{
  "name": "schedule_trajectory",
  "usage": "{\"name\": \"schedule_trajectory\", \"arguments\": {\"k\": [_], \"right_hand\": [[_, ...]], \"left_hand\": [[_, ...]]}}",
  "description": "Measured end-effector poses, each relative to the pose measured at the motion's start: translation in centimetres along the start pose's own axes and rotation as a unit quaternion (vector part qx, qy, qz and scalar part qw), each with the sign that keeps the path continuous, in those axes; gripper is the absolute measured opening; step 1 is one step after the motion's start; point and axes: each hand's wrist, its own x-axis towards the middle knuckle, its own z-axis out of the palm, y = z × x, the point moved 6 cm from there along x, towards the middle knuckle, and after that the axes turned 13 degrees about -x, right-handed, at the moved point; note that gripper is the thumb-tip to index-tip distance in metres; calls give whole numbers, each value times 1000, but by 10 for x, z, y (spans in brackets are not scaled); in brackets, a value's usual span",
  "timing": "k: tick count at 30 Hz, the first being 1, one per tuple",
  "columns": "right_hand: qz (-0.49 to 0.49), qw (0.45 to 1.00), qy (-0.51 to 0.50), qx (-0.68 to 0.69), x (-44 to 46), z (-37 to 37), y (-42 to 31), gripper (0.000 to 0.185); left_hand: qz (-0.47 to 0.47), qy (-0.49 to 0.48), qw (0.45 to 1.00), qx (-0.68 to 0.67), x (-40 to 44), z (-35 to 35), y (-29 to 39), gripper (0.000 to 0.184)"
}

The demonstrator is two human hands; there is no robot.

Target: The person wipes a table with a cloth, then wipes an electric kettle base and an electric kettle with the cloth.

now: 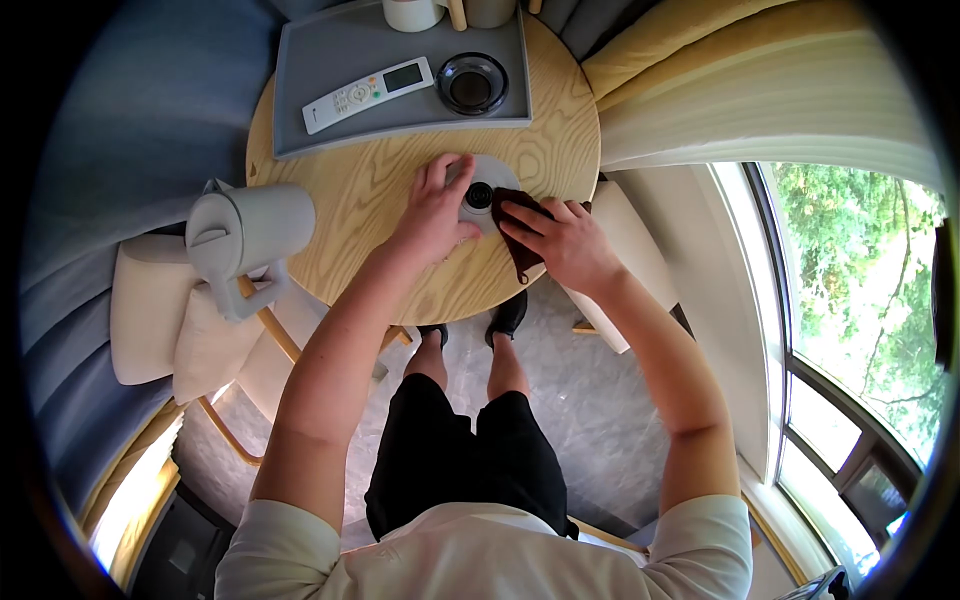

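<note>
On the round wooden table lies a pale round kettle base (491, 165) with a black connector in its middle. My left hand (437, 210) rests at the base's left edge, its fingers curved and apart around the rim. A dark brown cloth (522, 256) is under the fingers of my right hand (560, 240), which presses it against the right side of the base. Part of the cloth hangs down toward me.
A white kettle (270, 226) stands at the table's left edge. Toward the back, a grey tray (400, 120) holds a white remote (368, 94), a dark glass ashtray (472, 84) and cups. Cushioned chairs flank the table (400, 283); a window is at the right.
</note>
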Motion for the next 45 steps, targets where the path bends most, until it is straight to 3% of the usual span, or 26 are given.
{"name": "schedule_trajectory", "arguments": {"k": [17,21,30,33,36,38,45], "right_hand": [[8,998,30,-54,50,6,41,50],[20,997,-11,-68,46,8,32,52],[52,998,-15,-41,38,11,25,57],[47,997,-12,-55,36,13,23,56],[33,997,-5,-74,35,10,20,56],[37,998,-41,-40,32,11,17,63],[14,999,-24,-47,13,0,1,57]], "left_hand": [[45,-122,991,14,22,-18,7,108],[62,-143,988,21,26,-22,10,108],[15,97,995,35,-15,-19,11,99],[-38,120,988,90,-26,-3,7,102],[-14,158,975,154,-29,-2,11,97],[-16,142,978,152,-27,-1,10,95],[2,132,984,122,-25,-5,2,94]]}}
